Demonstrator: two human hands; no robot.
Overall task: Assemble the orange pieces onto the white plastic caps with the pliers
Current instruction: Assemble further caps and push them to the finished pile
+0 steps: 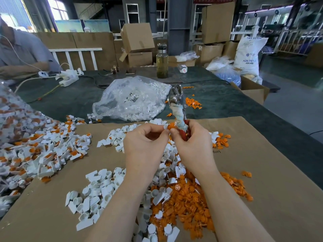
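Note:
My left hand point(146, 137) pinches a white plastic cap point(165, 127) between thumb and fingers. Right beside it, an orange piece point(171, 126) is pressed against the cap by the fingertips of my right hand point(192, 138). That same hand grips the pliers point(178, 109) by their red, cloth-wrapped handles, and the metal jaws point up and away from me. Loose white caps point(97, 193) and loose orange pieces point(188, 203) lie heaped on the brown cardboard sheet point(262, 154) below my hands.
A heap of assembled white-and-orange parts point(38, 151) lies at the left. A clear bag of white caps point(132, 100) sits behind the cardboard, with more orange pieces point(193, 103) beside it. A bottle point(162, 62), a power strip point(69, 77) and a person's arm point(21, 67) are further back.

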